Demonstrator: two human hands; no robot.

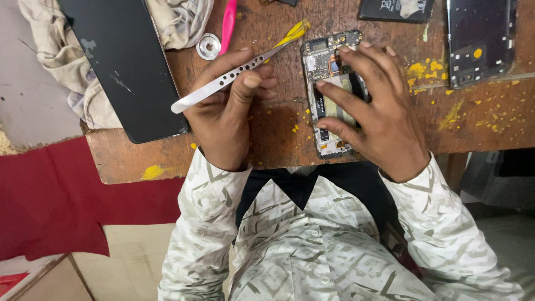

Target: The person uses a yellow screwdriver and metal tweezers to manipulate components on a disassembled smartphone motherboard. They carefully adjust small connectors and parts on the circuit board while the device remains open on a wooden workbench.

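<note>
My left hand is closed around silver tweezers with holes along the blade. Their yellow-stained tip points up and right toward the opened phone. My right hand lies flat on that opened phone, fingers spread over its middle and pressing it against the wooden table. The phone's back is off, so the circuit board and ribbon cables show at its top and bottom ends. The tweezers' tip hovers just left of the phone's top corner, apart from it.
A black screen panel lies on a beige cloth at the left. A pink tool and a round metal cap sit behind my left hand. A dark flat battery and another phone frame are at the back right. Yellow crumbs dot the table.
</note>
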